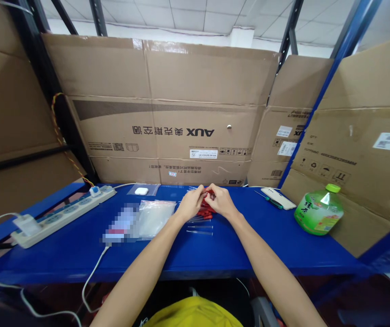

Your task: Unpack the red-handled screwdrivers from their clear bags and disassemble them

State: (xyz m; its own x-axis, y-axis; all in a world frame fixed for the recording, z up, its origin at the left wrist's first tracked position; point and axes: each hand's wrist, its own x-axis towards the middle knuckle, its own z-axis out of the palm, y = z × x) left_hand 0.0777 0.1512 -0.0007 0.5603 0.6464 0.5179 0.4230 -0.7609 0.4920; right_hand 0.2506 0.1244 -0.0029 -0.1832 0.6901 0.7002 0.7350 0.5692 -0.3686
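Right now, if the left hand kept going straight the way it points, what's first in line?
Probably the small red parts right at its fingertips, then the right hand just beyond. The left hand points up and rightward; depth is hard to judge here.

I see a smooth, glossy blue worktop (266, 245); on it, clear shiny plastic bags (154, 217), a glossy green plastic bottle (319, 211); behind it, matt brown cardboard boxes (167, 109).
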